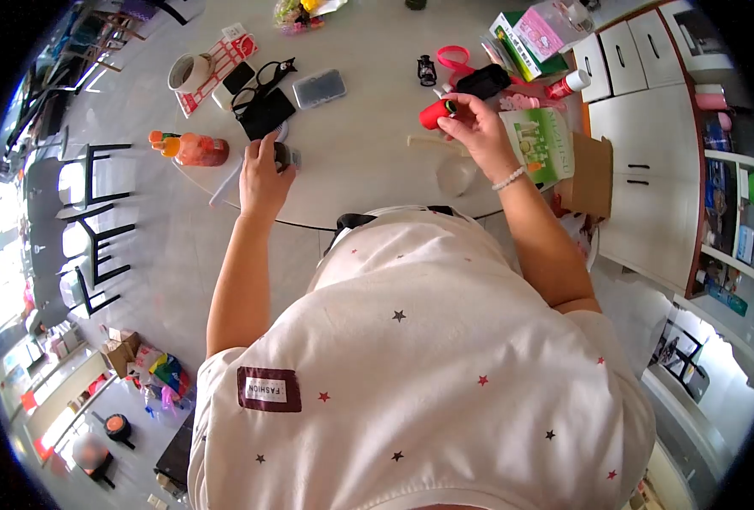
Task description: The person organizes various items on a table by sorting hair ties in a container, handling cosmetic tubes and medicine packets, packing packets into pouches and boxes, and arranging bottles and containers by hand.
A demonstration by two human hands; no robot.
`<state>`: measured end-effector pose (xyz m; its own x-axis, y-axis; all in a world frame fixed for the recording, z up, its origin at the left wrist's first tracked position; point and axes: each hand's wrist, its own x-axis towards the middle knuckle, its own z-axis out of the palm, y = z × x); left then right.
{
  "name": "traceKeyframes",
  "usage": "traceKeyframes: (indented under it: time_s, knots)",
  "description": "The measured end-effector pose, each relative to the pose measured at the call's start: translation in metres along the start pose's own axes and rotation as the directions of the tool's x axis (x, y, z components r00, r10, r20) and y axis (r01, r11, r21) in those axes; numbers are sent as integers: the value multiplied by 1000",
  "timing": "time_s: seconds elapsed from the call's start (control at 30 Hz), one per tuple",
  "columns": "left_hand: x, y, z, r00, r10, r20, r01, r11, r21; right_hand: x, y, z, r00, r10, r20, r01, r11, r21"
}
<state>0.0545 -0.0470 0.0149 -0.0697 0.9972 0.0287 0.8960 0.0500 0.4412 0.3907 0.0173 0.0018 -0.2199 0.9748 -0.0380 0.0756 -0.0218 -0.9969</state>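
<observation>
Dial centred between the hands, 12 lying away from the body. At 3 o'clock, my right hand (476, 136) is pinching a red cylinder (435, 114) between thumb and fingertips, nearly closed, its dark end facing the fingers. At 9 o'clock, my left hand (264, 180) is curving half-closed around a small dark-topped container (285, 156); the fingers are hiding part of it, so I cannot tell how firm the hold is. For good handling, I am judging a light, level pinch best on the cylinder and a steady low grasp on the container. The rounded near edge of the table (360, 161) is running close to the shirt (411, 340) at 6 o'clock. A clear cup (456, 177) is standing near that edge at 4, calling for a raised right wrist. A grey case (319, 88) is lying at 11, a small lantern (427, 70) between 1 and 2; the gap between them is offering me the wider travel.
</observation>
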Motion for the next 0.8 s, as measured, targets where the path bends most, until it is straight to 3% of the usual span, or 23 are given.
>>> traceKeyframes:
  time_s: [0.07, 0.13, 0.2, 0.23, 0.27, 0.3, 0.37, 0.43, 0.5, 0.53, 0.6, 0.63, 0.73, 0.8]
  knots:
    - [-4, -11, 0, 1000, -1, -31, 0, 1000, -22, 3, -19, 14, 998, 46, 42, -53, 978, 201]
    - [-10, 10, -7, 985, 99, -140, -74, 982, 177, 5, -35, 26, 993, 51, 107, -74, 972, 222]
    - [-8, 29, -8, 967, 181, -182, -188, 982, -27, 5, -47, 36, 984, 21, 176, -46, 989, 142]
    - [-7, 41, -9, 983, 148, -109, -171, 955, -243, 5, -53, 43, 976, -36, 216, 9, 992, 125]
    - [-7, 54, -10, 990, 141, -29, -139, 881, -452, 4, -57, 50, 961, -30, 274, 0, 994, 107]
    - [-6, 70, -11, 985, 163, 52, -92, 762, -640, 4, -64, 58, 958, -104, 266, 107, 994, 3]
    - [-3, 92, -8, 959, 150, 242, 148, 466, -873, 3, -74, 68, 947, -211, 242, 249, 959, -137]
    - [4, 106, -7, 907, 161, 390, 358, 196, -913, 2, -74, 71, 937, -280, 208, 320, 928, -192]
    - [7, 120, -23, 831, 166, 531, 545, -47, -837, 1, -77, 68, 950, -269, 161, 281, 958, -58]
    - [12, 117, -22, 800, 254, 544, 577, -77, -813, 0, -76, 66, 959, -251, 134, 249, 968, 27]
    - [18, 112, -24, 725, 410, 553, 645, -125, -754, -2, -72, 61, 958, -277, -68, 284, 951, 126]
    - [16, 124, -33, 713, 302, 632, 672, -41, -739, -2, -70, 61, 946, -281, -164, 309, 934, 178]
    - [20, 124, -32, 730, 295, 616, 599, 157, -785, 4, -62, 43, 935, -225, -275, 272, 951, 148]
    - [22, 130, -38, 813, 264, 518, 487, 176, -855, 1, -64, 34, 942, -112, -317, 195, 950, 244]
